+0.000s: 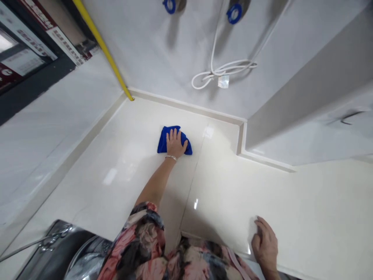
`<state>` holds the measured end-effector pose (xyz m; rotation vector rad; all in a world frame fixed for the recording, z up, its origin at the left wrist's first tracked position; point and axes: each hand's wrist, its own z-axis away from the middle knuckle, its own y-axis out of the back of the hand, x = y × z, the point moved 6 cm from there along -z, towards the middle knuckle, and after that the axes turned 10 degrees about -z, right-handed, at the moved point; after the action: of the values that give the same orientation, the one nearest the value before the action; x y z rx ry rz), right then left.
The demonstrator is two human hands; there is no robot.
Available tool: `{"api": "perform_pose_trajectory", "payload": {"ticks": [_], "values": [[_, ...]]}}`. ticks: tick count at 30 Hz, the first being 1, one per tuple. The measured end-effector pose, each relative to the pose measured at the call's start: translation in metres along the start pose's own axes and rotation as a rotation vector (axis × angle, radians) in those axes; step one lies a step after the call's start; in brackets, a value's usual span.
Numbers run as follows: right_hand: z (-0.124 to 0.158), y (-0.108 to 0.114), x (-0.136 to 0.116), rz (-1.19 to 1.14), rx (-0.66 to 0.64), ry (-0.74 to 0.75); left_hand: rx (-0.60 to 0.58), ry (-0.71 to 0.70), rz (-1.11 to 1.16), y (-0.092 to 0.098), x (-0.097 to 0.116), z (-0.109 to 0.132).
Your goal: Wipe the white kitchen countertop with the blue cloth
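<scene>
My left hand [175, 144] lies flat on a crumpled blue cloth [163, 142], with its fingers spread and the thumb out to the right. Underneath, the cloth rests on a glossy cream countertop [221, 186], left of a thin seam. A bracelet [171, 157] circles the left wrist. Near the counter's front edge, my right hand [265, 243] rests on the surface, fingers loosely bent and thumb apart from them. Nothing shows in the right hand.
A sink [37, 252] with a metal faucet is at the lower left. From the back corner rises a yellow pipe [107, 54]. A coiled white cable [225, 72] hangs on the wall below two blue-capped pipe ends. A boxed-out wall [294, 97] juts in at right.
</scene>
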<state>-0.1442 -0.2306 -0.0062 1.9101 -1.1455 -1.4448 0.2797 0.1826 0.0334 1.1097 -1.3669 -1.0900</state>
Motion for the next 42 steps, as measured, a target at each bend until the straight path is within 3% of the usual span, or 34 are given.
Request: {"api": "perform_pose_trajectory", "payload": {"ticks": [6, 16, 19, 21, 26, 42], "values": [[-0.005, -0.003, -0.004, -0.032, 0.029, -0.006, -0.03, -0.162, 0.022, -0.005, 0.059, 0.083], [-0.006, -0.011, -0.006, -0.057, 0.087, 0.026, -0.092, -0.561, 0.09, -0.026, 0.179, 0.25], [-0.007, -0.011, -0.011, -0.058, 0.097, 0.037, -0.098, -0.686, 0.116, -0.025, 0.197, 0.281], [-0.007, -0.01, -0.013, -0.061, 0.1, 0.036, -0.098, -0.733, 0.132, -0.024, 0.201, 0.288], [-0.008, -0.009, -0.016, -0.054, 0.093, 0.028, -0.103, -0.784, 0.171, -0.023, 0.202, 0.26], [-0.013, -0.009, -0.025, -0.061, 0.082, -0.077, -0.027, -0.511, 0.098, -0.037, 0.237, 0.056]]}}
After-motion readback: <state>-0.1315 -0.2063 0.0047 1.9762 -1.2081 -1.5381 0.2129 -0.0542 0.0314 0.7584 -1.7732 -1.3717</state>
